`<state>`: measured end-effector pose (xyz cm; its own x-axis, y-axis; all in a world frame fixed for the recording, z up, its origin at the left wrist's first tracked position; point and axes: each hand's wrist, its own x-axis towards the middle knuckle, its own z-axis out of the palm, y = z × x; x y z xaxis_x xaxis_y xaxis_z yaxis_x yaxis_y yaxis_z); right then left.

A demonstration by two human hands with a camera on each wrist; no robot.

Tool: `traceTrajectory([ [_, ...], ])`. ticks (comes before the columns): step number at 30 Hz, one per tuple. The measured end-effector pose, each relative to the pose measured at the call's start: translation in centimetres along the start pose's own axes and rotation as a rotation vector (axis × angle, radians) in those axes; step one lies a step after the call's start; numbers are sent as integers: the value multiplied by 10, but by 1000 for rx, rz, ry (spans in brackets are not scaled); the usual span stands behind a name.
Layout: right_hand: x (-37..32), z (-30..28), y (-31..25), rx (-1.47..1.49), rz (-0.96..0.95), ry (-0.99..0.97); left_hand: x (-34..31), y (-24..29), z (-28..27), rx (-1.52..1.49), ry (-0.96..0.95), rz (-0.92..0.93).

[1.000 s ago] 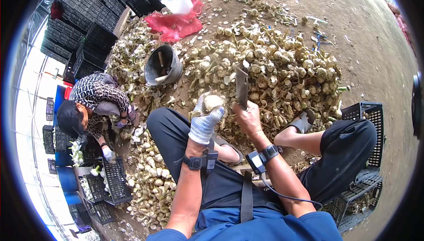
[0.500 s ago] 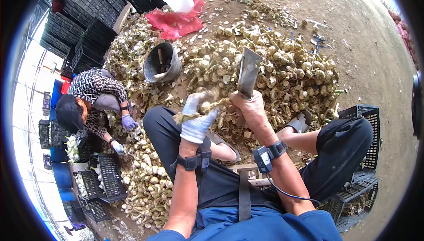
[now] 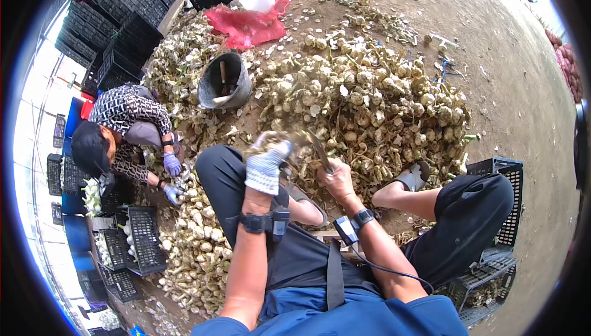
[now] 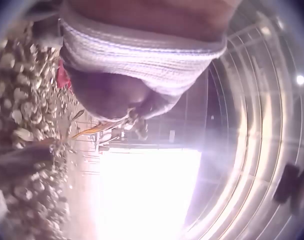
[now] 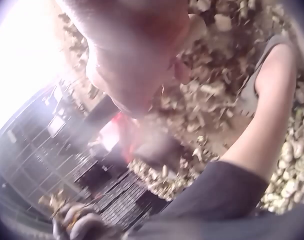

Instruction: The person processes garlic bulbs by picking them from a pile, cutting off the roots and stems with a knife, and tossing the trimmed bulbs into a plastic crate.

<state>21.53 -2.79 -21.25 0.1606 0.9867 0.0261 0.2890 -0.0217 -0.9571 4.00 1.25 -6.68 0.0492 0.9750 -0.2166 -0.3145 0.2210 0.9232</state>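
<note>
The left hand (image 3: 266, 165) grips a bulb (image 3: 268, 141) just beside the knife (image 3: 319, 150), which the right hand (image 3: 337, 179) grips, its blade slanted toward the bulb.

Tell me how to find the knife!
Start at the big pile of pale bulbs on the dirt floor. At its near edge, a bare right hand grips the knife, next to the gloved left hand, which holds a bulb. It is the one thin grey blade, slanting up among round, knobbly bulbs.
</note>
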Motion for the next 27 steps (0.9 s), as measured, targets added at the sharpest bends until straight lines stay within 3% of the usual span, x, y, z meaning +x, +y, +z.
traceTrajectory([
  [1, -9, 1, 25, -22, 102, 30, -1, 2, -8, -125, 2, -11],
  [3, -15, -4, 80, -69, 275, 169, -9, 30, -26, -803, -180, -22],
  [5, -7, -29, 105, -457, 365, 214, -22, 64, -41, -1416, -326, 201],
  [8, 8, -44, 104, -663, 326, 151, -28, 84, -71, -1279, -319, 398],
  [11, 21, -29, 96, -721, 137, 53, -22, 63, -66, -1234, -298, 361],
  [13, 32, -10, 90, -772, 111, -138, -21, 55, -61, -1034, -185, 305],
  [15, 35, 4, 101, -849, 38, -205, -18, 51, -66, -965, -100, 255],
  [21, 34, 13, 109, -904, 130, -227, -12, 49, -61, -782, 72, 195],
  [25, 41, 6, 81, -505, 48, -61, -2, 36, -55, -365, 108, 134],
  [27, 49, 6, 53, 73, 322, -67, -2, 35, -40, -177, 73, 151],
])
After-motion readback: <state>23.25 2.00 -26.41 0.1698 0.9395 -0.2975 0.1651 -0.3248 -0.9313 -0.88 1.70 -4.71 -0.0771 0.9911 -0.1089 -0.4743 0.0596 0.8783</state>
